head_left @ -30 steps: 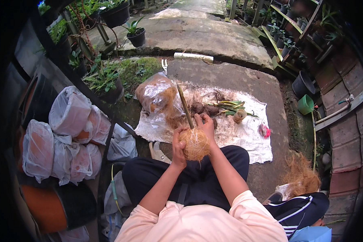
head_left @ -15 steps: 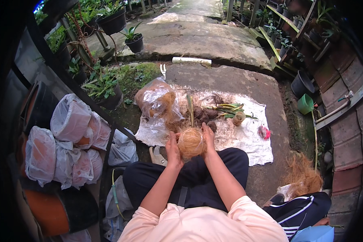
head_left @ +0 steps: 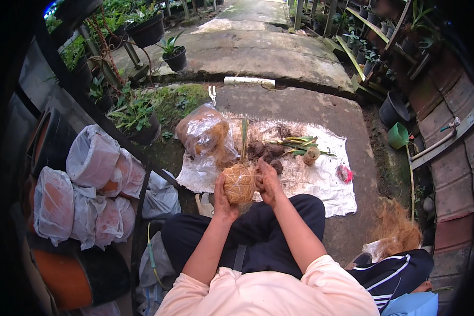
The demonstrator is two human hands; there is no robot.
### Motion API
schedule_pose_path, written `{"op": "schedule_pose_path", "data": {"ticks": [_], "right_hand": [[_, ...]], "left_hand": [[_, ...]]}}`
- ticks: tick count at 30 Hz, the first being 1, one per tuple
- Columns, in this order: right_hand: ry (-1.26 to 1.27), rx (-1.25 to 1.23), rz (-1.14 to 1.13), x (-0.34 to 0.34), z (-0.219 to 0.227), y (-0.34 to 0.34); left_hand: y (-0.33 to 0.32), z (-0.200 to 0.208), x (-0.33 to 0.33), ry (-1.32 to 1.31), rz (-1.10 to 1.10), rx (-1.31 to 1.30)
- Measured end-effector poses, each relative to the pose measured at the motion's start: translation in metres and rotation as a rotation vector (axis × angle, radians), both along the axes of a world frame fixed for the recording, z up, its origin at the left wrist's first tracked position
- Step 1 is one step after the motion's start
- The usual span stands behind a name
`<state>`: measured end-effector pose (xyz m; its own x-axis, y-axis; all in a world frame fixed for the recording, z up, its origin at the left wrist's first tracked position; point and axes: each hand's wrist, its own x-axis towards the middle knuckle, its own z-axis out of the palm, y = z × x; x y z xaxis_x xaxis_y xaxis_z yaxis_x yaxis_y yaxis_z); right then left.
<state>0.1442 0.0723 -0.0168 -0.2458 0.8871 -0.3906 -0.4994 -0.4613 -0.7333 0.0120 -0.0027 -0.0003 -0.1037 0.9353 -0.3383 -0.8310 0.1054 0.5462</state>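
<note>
A round ball of brown coconut fibre [head_left: 239,185], wound with thin pale string in crossing lines, is held above my lap. Long upright green leaves [head_left: 244,138] rise from its far side. My left hand [head_left: 225,197] cups the ball's left side. At its right side is my right hand [head_left: 269,184], its fingers curled in close to the ball; whether string is pinched in them cannot be made out. Just beyond lie dark root clumps [head_left: 268,151], cut-looking green leaves [head_left: 300,142] and a small roll of twine [head_left: 311,155].
A white sack sheet [head_left: 326,187] covers the ground ahead, with a clear plastic bag of fibre [head_left: 205,131] and a pink-red bundle [head_left: 345,173] on it. Plastic-wrapped pots [head_left: 55,203] stack at left. Another person's knee [head_left: 395,274] and loose fibre [head_left: 397,229] are at right.
The ball has turned and shifted slightly left, its string crossing now facing me, and the leaves moved with it. My right hand went from lying flat along its side to curled fingers.
</note>
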Motion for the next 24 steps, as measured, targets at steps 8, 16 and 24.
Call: {"op": "schedule_pose_path", "data": {"ticks": [8, 16, 24], "right_hand": [[0.198, -0.021, -0.178, -0.026, -0.006, -0.021], [0.079, 0.015, -0.211, -0.015, 0.021, -0.031], [0.199, 0.127, 0.264, 0.03, 0.028, -0.036]], "left_hand": [[0.005, -0.014, -0.001, 0.43, 0.09, 0.174], [0.01, -0.001, -0.022, 0.293, -0.049, 0.062], [0.002, -0.007, -0.017, 0.332, -0.127, 0.176]]}}
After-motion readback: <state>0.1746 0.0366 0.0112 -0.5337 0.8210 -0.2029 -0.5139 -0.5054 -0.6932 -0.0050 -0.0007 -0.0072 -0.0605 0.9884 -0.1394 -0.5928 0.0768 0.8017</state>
